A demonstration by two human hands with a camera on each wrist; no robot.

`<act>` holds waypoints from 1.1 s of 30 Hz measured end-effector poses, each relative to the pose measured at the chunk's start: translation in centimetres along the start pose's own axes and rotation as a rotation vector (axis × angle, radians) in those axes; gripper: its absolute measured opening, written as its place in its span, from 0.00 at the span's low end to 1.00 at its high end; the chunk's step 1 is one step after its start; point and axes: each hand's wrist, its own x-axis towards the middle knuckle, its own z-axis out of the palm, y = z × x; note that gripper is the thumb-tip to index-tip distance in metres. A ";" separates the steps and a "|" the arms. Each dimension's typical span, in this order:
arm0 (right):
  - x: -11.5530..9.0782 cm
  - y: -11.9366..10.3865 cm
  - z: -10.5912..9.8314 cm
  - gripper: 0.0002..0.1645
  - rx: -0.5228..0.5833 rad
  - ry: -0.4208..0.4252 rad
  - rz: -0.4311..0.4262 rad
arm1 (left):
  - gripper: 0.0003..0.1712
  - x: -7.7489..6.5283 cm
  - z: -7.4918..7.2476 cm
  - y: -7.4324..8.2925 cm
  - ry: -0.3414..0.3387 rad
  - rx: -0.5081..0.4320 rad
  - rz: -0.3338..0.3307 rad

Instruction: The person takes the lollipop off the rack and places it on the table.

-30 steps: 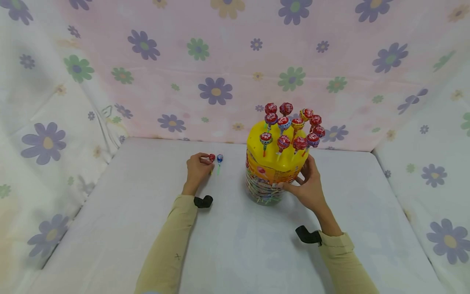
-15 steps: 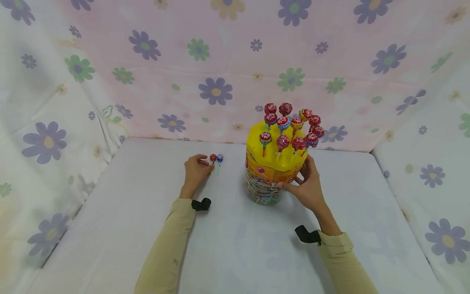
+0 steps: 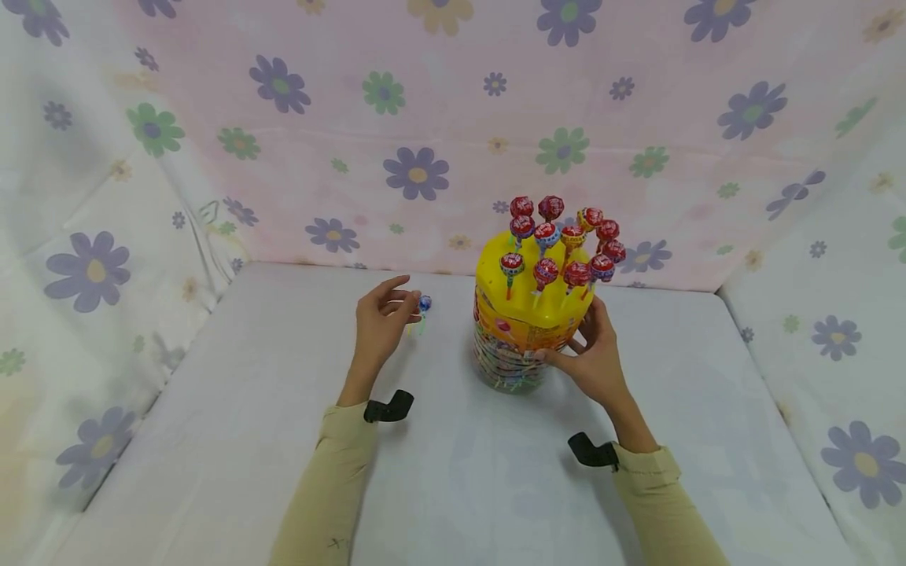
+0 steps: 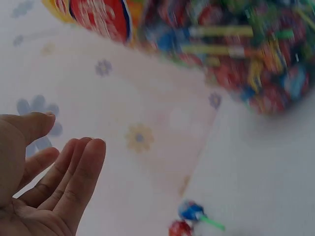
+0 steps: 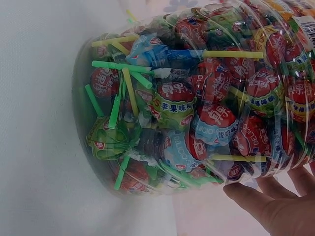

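Note:
My left hand [image 3: 382, 318] hovers over the table with its fingers loosely bent and nothing in them. Close by lie a blue-wrapped lollipop [image 3: 425, 303] and a red-wrapped lollipop [image 4: 180, 228], side by side; in the head view my fingers hide the red one's head. A clear lollipop jar [image 3: 506, 354] with a yellow lid [image 3: 527, 308] stands upright to the right, full of wrapped lollipops. Several red-topped lollipops [image 3: 546, 273] stick up from that lid. My right hand [image 3: 598, 362] grips the jar's right side, thumb in front and fingers behind.
A white cloth [image 3: 453, 472] covers the table. Behind it hangs a pink flowered curtain [image 3: 460, 118], with pale flowered cloth [image 3: 92, 196] at both sides. Black camera mounts sit on both wrists.
My left hand has let go of the red lollipop beside the blue one, then lifted away from it with its fingers spreading. The right hand keeps its grip on the jar.

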 end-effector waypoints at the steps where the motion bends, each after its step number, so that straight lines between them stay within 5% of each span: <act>1: 0.0 0.0 0.0 0.55 0.002 0.001 0.003 | 0.22 -0.3 0.4 0.6 -0.002 -0.021 0.025; 17: 0.1 0.0 -0.1 0.56 0.018 0.001 0.035 | 0.19 -3.5 7.6 10.8 -0.102 -0.068 0.442; 33: 0.0 0.0 0.0 0.55 0.024 0.004 0.035 | 0.21 -3.5 9.5 11.2 -0.103 -0.046 0.518</act>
